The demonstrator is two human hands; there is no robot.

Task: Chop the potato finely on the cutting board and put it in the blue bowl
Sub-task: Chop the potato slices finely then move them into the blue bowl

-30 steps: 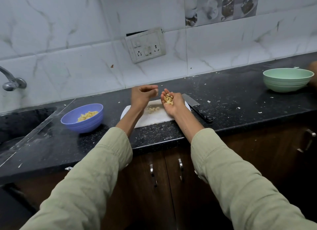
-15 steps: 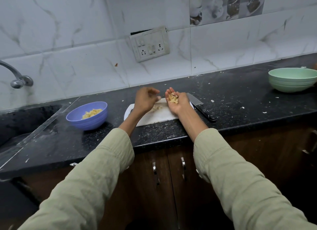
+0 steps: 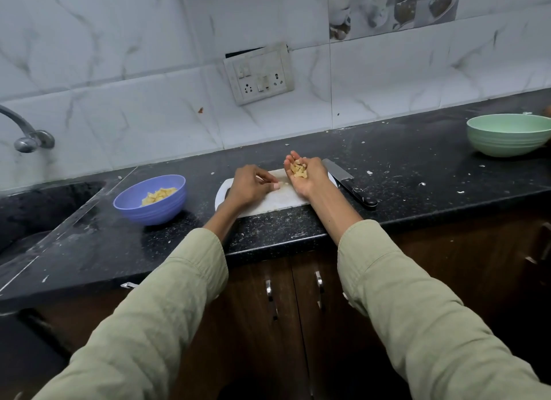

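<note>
Pale yellow chopped potato pieces (image 3: pixel 298 170) lay heaped in the upturned, cupped right hand (image 3: pixel 305 177) above the white plastic cutting board (image 3: pixel 278 197). The left hand (image 3: pixel 250 187) rested palm-down on the board, fingers curled to pinch stray bits. 1 round blue plastic bowl (image 3: pixel 150 201), well apart to the left, already held potato. The black-handled steel knife (image 3: pixel 349 182) lay beside the board. Judgement: the pieces were light, loose and damp, best carried in a cupped palm.

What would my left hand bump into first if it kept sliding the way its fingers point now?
Most likely the right hand, cupped around potato pieces. The left hand points rightward across the cutting board, though their relative heights are unclear.
</note>
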